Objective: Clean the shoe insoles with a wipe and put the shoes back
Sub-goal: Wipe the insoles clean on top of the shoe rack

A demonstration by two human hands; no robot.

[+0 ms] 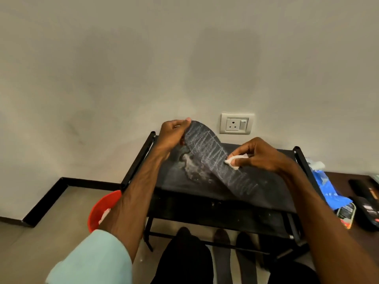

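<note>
We are looking down at a black shoe rack [205,191] standing against a pale wall, and we are holding a dark, mesh-patterned insole [215,158] in the air above its top shelf. The insole is slanting from over the shelf's back left corner down toward its front right edge.

Our left hand [172,132] is pinching the insole's far, raised end between thumb and fingers. Our right hand [260,154] is curling its fingers around a small white wipe [233,161] and pressing it onto the middle of the insole.

We are judging this to be the wiping step, with the near half of the insole probably yet to be covered. The next move is calling for a firm stroke along the length while the left hand braces the flexible insole against bending.

A red bowl [100,210] is sitting on the floor by the rack's left side. Dark shoe-like shapes [243,242] are lying below the rack, too dim to identify.
</note>
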